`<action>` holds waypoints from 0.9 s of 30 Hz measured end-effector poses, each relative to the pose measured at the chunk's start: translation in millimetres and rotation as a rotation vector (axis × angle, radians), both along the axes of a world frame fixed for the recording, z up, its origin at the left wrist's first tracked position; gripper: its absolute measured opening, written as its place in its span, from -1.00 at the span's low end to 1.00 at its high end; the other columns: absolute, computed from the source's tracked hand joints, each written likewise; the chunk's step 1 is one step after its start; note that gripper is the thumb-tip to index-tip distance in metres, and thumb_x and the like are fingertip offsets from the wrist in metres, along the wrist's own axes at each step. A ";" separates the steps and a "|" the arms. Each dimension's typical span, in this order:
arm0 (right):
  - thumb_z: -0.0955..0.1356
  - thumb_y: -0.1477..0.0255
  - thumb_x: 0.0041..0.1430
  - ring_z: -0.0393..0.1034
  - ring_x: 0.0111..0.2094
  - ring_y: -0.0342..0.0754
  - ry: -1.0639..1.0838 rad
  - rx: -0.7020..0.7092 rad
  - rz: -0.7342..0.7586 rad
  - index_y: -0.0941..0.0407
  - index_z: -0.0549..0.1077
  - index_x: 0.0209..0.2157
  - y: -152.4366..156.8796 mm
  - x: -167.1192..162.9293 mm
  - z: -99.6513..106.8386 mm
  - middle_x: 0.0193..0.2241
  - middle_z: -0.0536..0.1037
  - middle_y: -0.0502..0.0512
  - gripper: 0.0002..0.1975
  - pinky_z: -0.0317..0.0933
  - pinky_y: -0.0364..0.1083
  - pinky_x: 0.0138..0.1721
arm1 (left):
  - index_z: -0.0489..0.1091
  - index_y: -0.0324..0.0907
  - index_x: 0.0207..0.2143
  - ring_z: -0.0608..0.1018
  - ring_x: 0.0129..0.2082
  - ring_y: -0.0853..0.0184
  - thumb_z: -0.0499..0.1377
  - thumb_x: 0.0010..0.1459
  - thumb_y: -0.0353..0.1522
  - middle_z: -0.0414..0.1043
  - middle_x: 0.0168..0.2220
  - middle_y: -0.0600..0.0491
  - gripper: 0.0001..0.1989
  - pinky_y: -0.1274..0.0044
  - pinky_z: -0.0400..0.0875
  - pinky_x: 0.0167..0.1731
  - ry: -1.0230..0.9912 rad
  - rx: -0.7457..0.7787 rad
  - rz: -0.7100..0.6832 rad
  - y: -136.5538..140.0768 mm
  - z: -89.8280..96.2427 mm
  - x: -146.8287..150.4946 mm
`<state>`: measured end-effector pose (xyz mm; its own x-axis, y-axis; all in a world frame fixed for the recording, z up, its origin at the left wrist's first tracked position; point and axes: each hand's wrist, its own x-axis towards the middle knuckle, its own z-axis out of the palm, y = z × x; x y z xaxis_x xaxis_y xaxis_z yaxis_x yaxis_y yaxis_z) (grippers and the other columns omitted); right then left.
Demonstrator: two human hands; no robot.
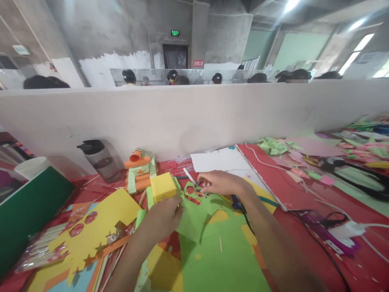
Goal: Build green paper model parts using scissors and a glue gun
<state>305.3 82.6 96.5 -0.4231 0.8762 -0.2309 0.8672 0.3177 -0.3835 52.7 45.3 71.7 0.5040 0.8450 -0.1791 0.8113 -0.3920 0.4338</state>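
Note:
My left hand (165,219) is closed at the lower edge of a yellow paper box (163,186), its fingers curled against the box's near right side. My right hand (219,182) reaches over green paper with cut-out holes (191,190), its fingers bent in a pinch. Near those fingertips a thin white stick (189,176) slants up from a small dark piece; what exactly the pinch holds is hidden. A large green sheet (221,259) lies below both hands, a short wooden stick (221,244) on it. A blue object (235,202) with a dark cable shows partly behind my right wrist.
Yellow paper with round holes (106,215), a bag of wooden sticks (45,243) and a green board (33,217) lie left. A water bottle (101,160) and orange paper rolls (139,174) stand behind. At right are a purple power strip (330,233) and cables. A white partition (188,117) borders the table.

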 end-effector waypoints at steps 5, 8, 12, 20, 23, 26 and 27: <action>0.53 0.30 -0.12 0.44 -0.03 0.26 -0.381 -0.051 -0.213 0.11 0.43 -0.03 9.5 39.2 -17.3 -0.03 0.55 0.27 -0.43 0.24 -0.02 -0.21 | 0.20 -0.15 -0.54 0.46 -0.50 0.30 -0.07 0.19 -0.42 0.37 -0.53 0.05 -0.76 0.51 0.10 -0.51 -0.043 -0.175 -0.155 -5.5 -3.1 0.0; 0.53 0.37 -0.16 0.46 -0.04 0.20 -0.366 -0.133 -0.235 0.06 0.38 0.02 13.9 50.2 -22.3 0.01 0.54 0.21 -0.36 0.25 -0.05 -0.21 | 0.20 -0.15 -0.53 0.49 -0.51 0.31 -0.04 0.09 -0.48 0.39 -0.54 0.07 -0.84 0.53 0.13 -0.52 -0.027 -0.228 -0.192 -6.8 -8.1 0.6; 0.54 0.32 -0.19 0.49 -0.10 0.22 -0.388 -0.158 -0.264 0.12 0.24 0.16 16.2 51.2 -24.5 -0.01 0.54 0.31 -0.16 0.25 -0.04 -0.30 | 0.30 -0.13 -0.40 0.56 -0.40 0.23 0.00 0.05 -0.48 0.49 -0.42 0.02 -0.87 0.53 0.22 -0.47 0.059 -0.221 -0.228 -7.7 -17.6 1.2; 0.50 0.35 -0.06 0.47 -0.04 0.22 -0.382 -0.115 -0.270 0.06 0.20 0.25 9.6 50.8 -12.7 0.02 0.54 0.27 -0.18 0.23 -0.06 -0.25 | 0.41 -0.17 -0.21 0.60 -0.22 0.06 0.01 0.09 -0.46 0.55 -0.21 -0.16 -0.75 0.44 0.33 -0.40 0.270 -0.196 -0.160 -17.4 -15.1 12.8; 0.34 0.31 0.22 0.46 -0.03 0.16 -0.293 0.134 -0.225 0.06 0.28 0.20 6.9 31.8 -8.1 0.01 0.54 0.25 -0.49 0.19 -0.07 -0.20 | 0.44 -0.21 -0.25 0.60 -0.24 0.04 0.00 0.13 -0.46 0.54 -0.23 -0.21 -0.77 0.43 0.33 -0.41 0.314 -0.187 -0.139 -21.1 -15.3 18.7; 0.27 0.33 0.31 0.47 -0.11 0.07 -0.222 0.272 -0.134 0.05 0.37 0.07 6.0 1.7 -8.3 -0.07 0.57 0.19 -0.68 0.15 -0.12 -0.26 | 0.45 -0.21 -0.26 0.60 -0.23 0.01 -0.01 0.17 -0.43 0.54 -0.24 -0.23 -0.76 0.40 0.33 -0.38 0.291 -0.124 -0.145 -22.6 -17.2 19.9; 0.27 0.34 0.32 0.48 -0.15 0.05 -0.227 0.292 -0.091 0.06 0.40 0.00 5.9 -8.3 -9.3 -0.12 0.58 0.18 -0.74 0.13 -0.12 -0.30 | 0.45 -0.21 -0.27 0.60 -0.23 0.00 -0.01 0.17 -0.43 0.54 -0.25 -0.23 -0.76 0.39 0.33 -0.37 0.276 -0.102 -0.151 -22.5 -16.1 18.8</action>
